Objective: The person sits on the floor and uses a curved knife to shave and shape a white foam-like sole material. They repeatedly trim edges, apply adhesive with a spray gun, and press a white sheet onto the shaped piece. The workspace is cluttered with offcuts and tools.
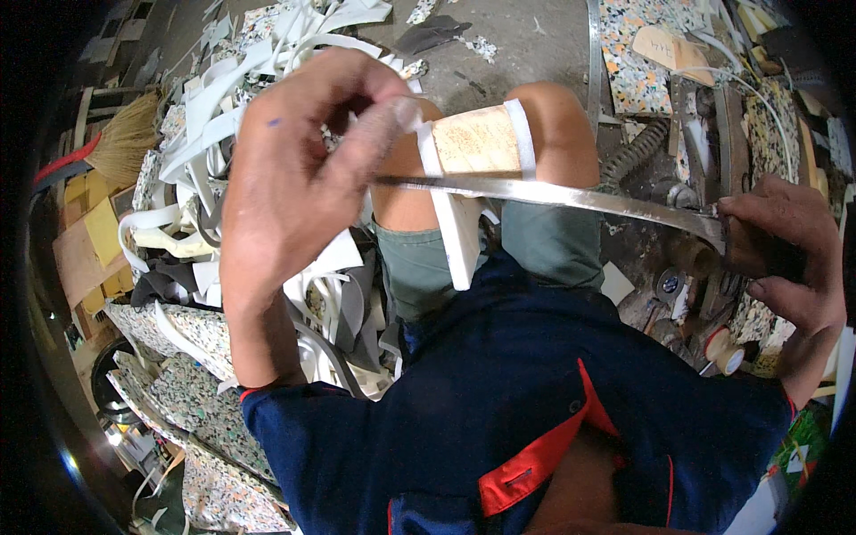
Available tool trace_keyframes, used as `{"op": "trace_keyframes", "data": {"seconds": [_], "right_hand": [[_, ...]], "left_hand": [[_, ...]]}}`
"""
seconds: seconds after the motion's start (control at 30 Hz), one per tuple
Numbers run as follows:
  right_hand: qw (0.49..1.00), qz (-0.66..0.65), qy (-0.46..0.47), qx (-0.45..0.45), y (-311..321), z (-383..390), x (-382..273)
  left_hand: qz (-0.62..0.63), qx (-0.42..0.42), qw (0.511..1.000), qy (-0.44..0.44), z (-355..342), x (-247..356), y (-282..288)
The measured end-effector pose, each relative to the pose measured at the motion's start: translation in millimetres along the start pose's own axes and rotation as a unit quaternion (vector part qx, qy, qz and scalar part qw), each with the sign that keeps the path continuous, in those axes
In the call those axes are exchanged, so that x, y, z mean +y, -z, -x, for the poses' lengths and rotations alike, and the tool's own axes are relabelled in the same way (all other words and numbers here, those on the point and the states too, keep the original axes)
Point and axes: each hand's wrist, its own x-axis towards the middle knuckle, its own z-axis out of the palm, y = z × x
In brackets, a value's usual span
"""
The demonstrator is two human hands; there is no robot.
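My right hand (780, 250) grips the dark handle end of a long steel blade (571, 198), which reaches leftward across my lap to just below my left hand's fingers. My left hand (303, 169), slightly blurred, is closed in a pinch beside a small pale bit at the left end of a wooden piece (474, 141) edged with white strips; what it holds is unclear. The piece rests across my knees, and a white flat part (456, 250) hangs down from it beneath the blade.
Heaped white foam scraps (214, 98) and speckled foam boards (178, 401) lie at left, by a straw broom (125, 143) and yellow sheets (89, 223). At right are a speckled board (629, 53), coiled hose (637, 147), metal parts and a spool (722, 352).
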Motion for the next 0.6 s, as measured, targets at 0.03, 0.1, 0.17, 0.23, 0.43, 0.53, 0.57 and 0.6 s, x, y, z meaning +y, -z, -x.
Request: {"op": "trace_keyframes", "data": {"seconds": [0.03, 0.1, 0.17, 0.23, 0.43, 0.53, 0.57, 0.6], "right_hand": [[0.999, 0.015, 0.011, 0.047, -5.5, 6.4, -5.0], [0.990, 0.033, 0.028, 0.131, -18.2, 13.2, -2.2], [0.983, 0.037, 0.040, 0.178, -36.7, 12.9, 9.3], [0.981, 0.030, 0.042, 0.186, -51.9, 6.3, 13.6], [0.975, -0.052, 0.102, 0.193, -88.9, -12.5, 15.1], [0.975, -0.047, 0.101, 0.190, -88.7, -10.4, 8.6], [0.976, -0.048, 0.103, 0.188, -89.6, -11.6, 6.4], [0.976, -0.048, 0.105, 0.186, -91.9, -12.4, 4.9]], "left_hand": [[0.014, 0.048, 0.999, -0.011, 4.2, -3.2, 2.3], [-0.026, 0.141, 0.989, 0.038, 10.6, 4.4, 11.8], [-0.042, 0.245, 0.966, 0.066, 22.7, 0.5, 15.8], [-0.060, 0.327, 0.942, 0.031, 38.7, -14.3, 8.9], [0.082, 0.292, 0.946, 0.114, 94.2, -2.3, -58.1], [0.169, 0.276, 0.945, 0.048, 107.3, -2.0, -88.3], [0.158, 0.286, 0.944, 0.042, 110.8, 0.7, -99.0], [0.146, 0.295, 0.943, 0.036, 113.6, 3.4, -108.3]]}}
